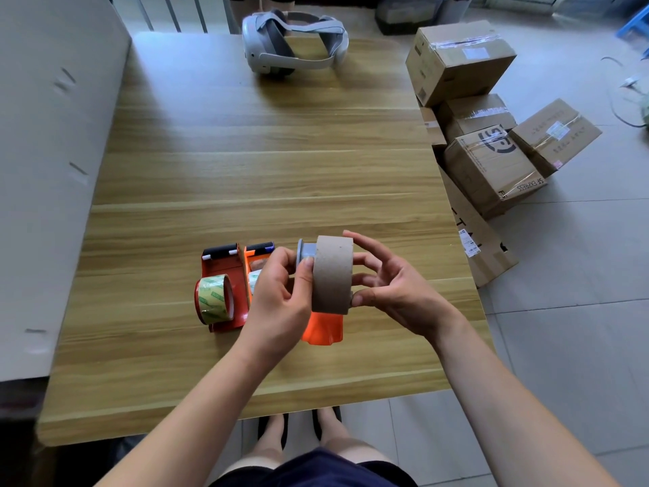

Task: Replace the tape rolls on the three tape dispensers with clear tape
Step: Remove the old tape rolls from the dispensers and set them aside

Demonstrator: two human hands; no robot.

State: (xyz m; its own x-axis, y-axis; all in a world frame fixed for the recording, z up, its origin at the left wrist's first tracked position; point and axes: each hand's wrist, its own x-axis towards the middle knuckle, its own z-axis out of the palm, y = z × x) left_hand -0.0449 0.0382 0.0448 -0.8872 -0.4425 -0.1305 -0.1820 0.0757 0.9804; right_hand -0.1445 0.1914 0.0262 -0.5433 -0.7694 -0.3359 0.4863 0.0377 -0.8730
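A brown tape roll (333,274) sits on a grey spool (305,252), both held up above the table. My left hand (281,293) pinches the grey spool at its left side. My right hand (393,288) grips the brown roll from the right, thumb under it and fingers over its top. Below the roll an orange dispenser (322,328) shows its handle. A red dispenser (224,275) lies on the wooden table (246,152) to the left, with a clear tape roll (213,298) on it. Another orange dispenser (259,253) lies beside it, partly hidden by my left hand.
A white VR headset (291,43) rests at the table's far edge. Several cardboard boxes (491,135) are stacked on the tiled floor to the right. A grey panel (45,170) stands along the left side.
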